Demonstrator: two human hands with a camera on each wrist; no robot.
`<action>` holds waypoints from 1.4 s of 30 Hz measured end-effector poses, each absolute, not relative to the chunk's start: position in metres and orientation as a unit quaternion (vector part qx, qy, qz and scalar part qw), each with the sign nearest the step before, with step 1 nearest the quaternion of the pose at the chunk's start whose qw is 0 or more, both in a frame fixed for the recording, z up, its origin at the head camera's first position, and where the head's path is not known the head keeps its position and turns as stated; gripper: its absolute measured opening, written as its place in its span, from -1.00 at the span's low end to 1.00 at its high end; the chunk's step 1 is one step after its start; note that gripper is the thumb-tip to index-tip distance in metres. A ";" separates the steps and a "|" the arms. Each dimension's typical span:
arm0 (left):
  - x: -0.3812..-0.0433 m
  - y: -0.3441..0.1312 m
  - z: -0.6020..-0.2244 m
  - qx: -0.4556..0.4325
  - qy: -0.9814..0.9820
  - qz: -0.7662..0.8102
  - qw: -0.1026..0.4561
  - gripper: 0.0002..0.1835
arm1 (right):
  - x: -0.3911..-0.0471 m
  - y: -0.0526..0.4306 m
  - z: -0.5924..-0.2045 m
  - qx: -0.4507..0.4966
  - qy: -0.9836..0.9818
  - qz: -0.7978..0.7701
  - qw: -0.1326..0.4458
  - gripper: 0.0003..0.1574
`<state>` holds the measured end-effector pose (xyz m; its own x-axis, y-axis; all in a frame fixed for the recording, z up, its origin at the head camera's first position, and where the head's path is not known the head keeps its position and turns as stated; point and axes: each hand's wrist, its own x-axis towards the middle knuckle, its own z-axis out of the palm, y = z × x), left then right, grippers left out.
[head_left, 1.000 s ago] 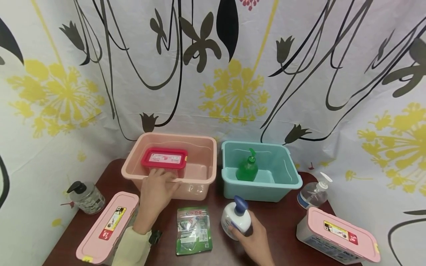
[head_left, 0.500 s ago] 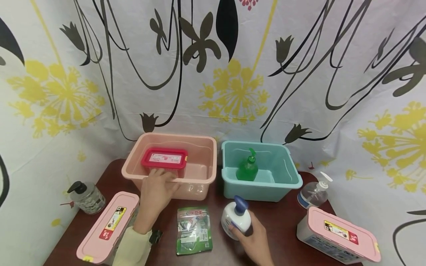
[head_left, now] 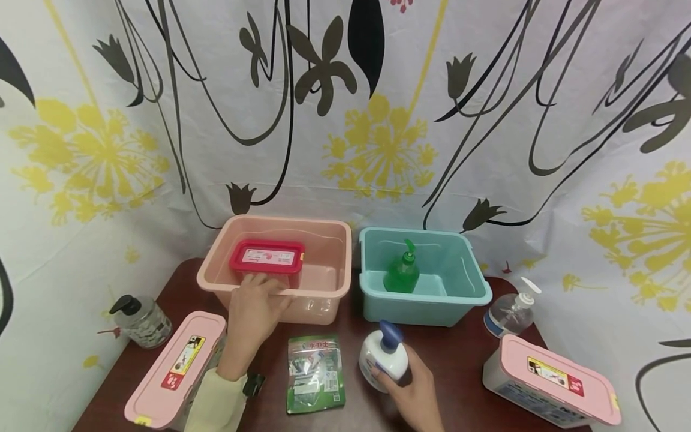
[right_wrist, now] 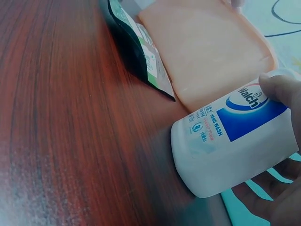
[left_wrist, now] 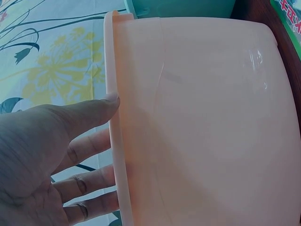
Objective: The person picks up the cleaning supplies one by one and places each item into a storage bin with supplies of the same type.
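My left hand [head_left: 255, 312] is at the front rim of the pink plastic bin [head_left: 324, 294]. In the left wrist view the thumb [left_wrist: 106, 106] presses the rim from outside while the fingers reach over its inner side. Inside that bin sits a clear box with a red lid [head_left: 270, 257], just beyond the fingertips. My right hand [head_left: 414, 393] grips a white hand wash bottle [head_left: 378, 360] with a blue pump, upright at the table's front. The bottle's label [right_wrist: 249, 110] faces the right wrist camera, with the thumb across its upper part.
A teal bin [head_left: 415, 309] holds a green pump bottle [head_left: 402, 273]. Between the hands lies a green pouch [head_left: 315, 375]. Pink-lidded boxes stand left [head_left: 180, 366] and right [head_left: 556, 378], near a black-topped bottle [head_left: 143, 324] and a clear pump bottle [head_left: 510, 313].
Both hands keep their places, on the bin rim and round the hand wash bottle. Only the head view shifts very slightly.
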<state>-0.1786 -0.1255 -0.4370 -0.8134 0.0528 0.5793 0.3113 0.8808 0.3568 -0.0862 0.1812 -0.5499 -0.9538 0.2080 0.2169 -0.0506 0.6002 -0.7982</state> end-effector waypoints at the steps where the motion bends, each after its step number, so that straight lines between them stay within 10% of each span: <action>1: -0.179 -0.126 -0.437 -0.097 -0.926 -0.224 0.289 -0.57 | -0.086 0.181 -0.550 -0.044 -0.882 0.445 0.145 -0.15; 42: -0.180 -0.127 -0.440 -0.087 -0.932 -0.216 0.277 -0.58 | -0.079 0.186 -0.530 -0.051 -0.869 0.473 0.138 -0.31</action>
<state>-0.1799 -0.1265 -0.4398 -0.8314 0.0432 0.5540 0.2829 0.8910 0.3551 -0.0787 0.1860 -0.5303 -0.9570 0.2181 0.1910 -0.0422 0.5469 -0.8361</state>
